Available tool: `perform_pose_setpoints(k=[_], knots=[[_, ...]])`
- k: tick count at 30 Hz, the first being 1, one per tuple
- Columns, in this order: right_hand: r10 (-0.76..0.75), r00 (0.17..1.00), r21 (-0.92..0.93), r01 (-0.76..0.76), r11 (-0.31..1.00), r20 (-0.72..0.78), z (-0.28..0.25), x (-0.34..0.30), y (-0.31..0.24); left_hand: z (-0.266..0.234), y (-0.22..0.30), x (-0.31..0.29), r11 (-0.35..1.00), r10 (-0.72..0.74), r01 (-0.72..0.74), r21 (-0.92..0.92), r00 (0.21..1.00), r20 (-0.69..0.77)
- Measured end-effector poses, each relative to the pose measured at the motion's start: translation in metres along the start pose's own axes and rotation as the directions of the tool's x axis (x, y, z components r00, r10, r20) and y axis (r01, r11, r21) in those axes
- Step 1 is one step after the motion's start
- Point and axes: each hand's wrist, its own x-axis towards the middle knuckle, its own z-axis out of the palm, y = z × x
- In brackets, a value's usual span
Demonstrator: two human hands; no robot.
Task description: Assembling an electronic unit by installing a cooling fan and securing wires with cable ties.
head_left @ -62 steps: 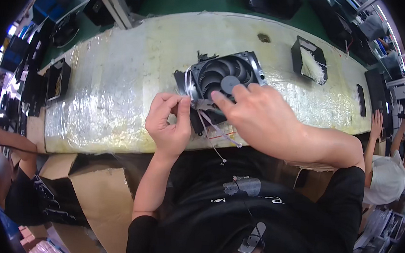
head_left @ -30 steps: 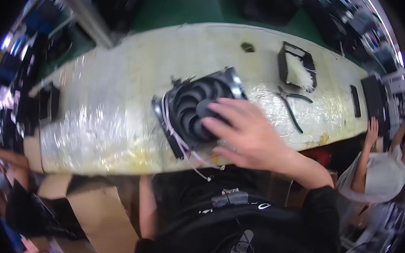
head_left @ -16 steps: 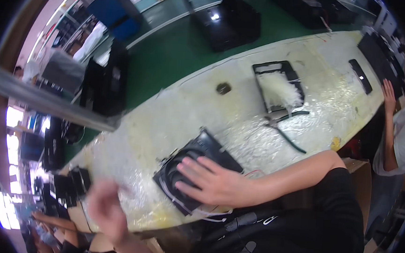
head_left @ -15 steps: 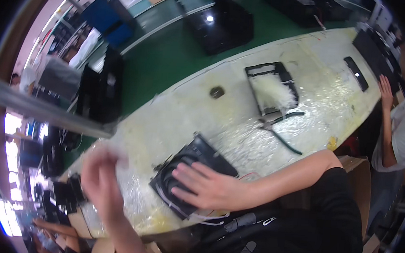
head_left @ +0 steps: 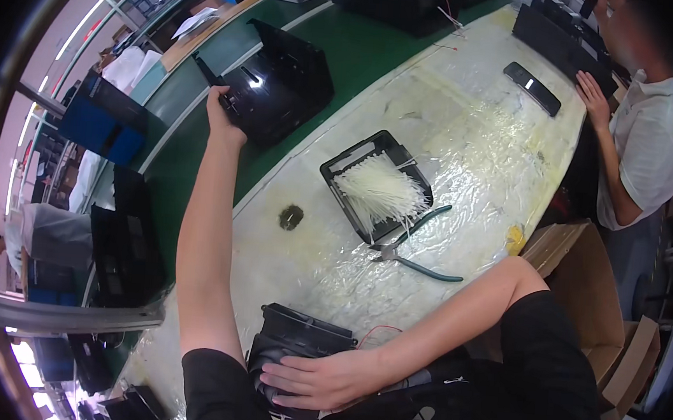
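My left arm reaches far over the table. At its end my left hand (head_left: pixel 226 118) is closed on the near left edge of a glossy black plastic housing (head_left: pixel 283 81), which sits on the green conveyor belt (head_left: pixel 175 191). Close to my body, my right hand (head_left: pixel 332 379) lies flat with its fingers stretched out on a black plastic part (head_left: pixel 304 331). The hand and my left sleeve hide some of that part. A thin red wire (head_left: pixel 379 328) shows beside it.
A black tray (head_left: pixel 340 163) of white cable ties (head_left: pixel 381 186) stands mid-table, with green-handled cutting pliers (head_left: pixel 418 268) against it. A black phone-like slab (head_left: pixel 532 89) lies farther right, near a co-worker's hand (head_left: pixel 592 99). Cardboard boxes (head_left: pixel 589 282) stand at right; a metal bar (head_left: pixel 72 315) crosses at left.
My left hand has gone from above the table's near left to the housing on the belt and taken hold of its edge. My right hand stays on the black part. The view has shifted.
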Motion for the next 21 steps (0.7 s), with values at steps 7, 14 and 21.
perform_pose_setpoints(k=[7, 14, 21], knots=[[-0.025, 0.997, -0.153, 0.014, 0.988, -0.070, 0.013, 0.002, -0.004, 0.016, 0.058, -0.176, 0.947, 0.256, -0.208, 0.246, 0.950, -0.179], [-0.118, 0.989, -0.199, 0.135, 0.971, 0.094, -0.043, 0.002, 0.008, -0.012, 0.031, -0.397, 0.834, 0.535, -0.497, 0.239, 0.834, -0.132], [0.412, 0.893, 0.358, -0.331, 0.873, -0.179, -0.117, -0.067, -0.043, -0.072, -0.077, -0.524, 0.758, 0.638, -0.648, 0.071, 0.716, -0.282]])
